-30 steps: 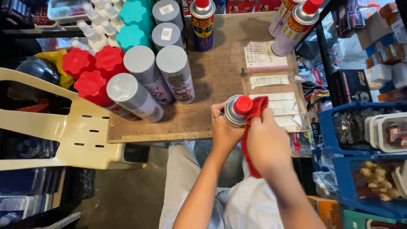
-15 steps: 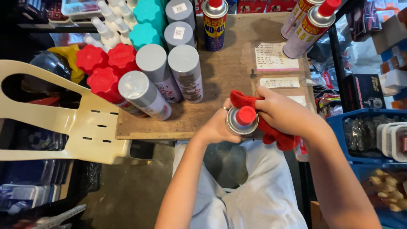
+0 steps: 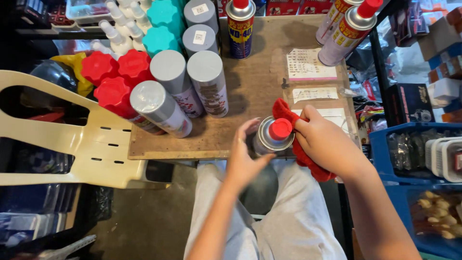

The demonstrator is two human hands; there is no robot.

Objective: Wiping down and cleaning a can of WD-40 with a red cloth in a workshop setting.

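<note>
A silver spray can with a small red cap (image 3: 274, 135) stands upright at the wooden table's front edge. My left hand (image 3: 245, 159) cups its left side, fingers spread against the can. A red cloth (image 3: 304, 149) is bunched in my right hand (image 3: 327, 144) and pressed against the can's right side; part of the cloth wraps behind the can.
Grey-capped spray cans (image 3: 207, 79), red-lidded (image 3: 115, 77) and teal-lidded containers (image 3: 163, 26) crowd the wooden table (image 3: 255, 72) at left. More spray cans (image 3: 346, 33) stand at the back right, paper slips (image 3: 310, 65) beside them. A cream plastic chair (image 3: 62, 139) sits left; blue crates (image 3: 414, 159) right.
My right hand with the red cloth has moved from over the can's top to its right side. My left hand's grip has loosened, its fingers now spread.
</note>
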